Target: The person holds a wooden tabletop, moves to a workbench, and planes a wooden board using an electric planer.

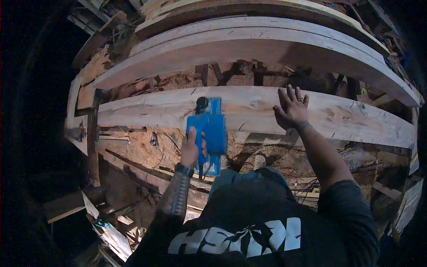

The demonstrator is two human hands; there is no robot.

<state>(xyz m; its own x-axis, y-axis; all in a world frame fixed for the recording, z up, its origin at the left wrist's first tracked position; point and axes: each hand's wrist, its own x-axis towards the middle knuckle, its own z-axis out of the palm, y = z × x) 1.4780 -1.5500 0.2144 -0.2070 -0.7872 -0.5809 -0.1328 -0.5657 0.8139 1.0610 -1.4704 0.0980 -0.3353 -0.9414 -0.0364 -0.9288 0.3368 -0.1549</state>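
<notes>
My left hand [190,150] is wrapped round the handle of a blue electric hand planer [212,133]. The planer has a black front knob [202,104], and its front part lies over a long pale wooden plank [249,107]. Its rear end reaches past the plank's near edge towards my body. To the right, my right hand [291,107] rests on the plank with its fingers stretched out and holds nothing. A ring shows on one finger. The plank's face has knots and short dark marks.
Beyond the plank runs a thick stack of boards [249,42], with more timber behind it. Wooden posts [92,147] stand at the left end. Sawdust and shavings [142,151] cover the ground below, where a thin cable lies. Loose offcuts [111,240] lean at lower left.
</notes>
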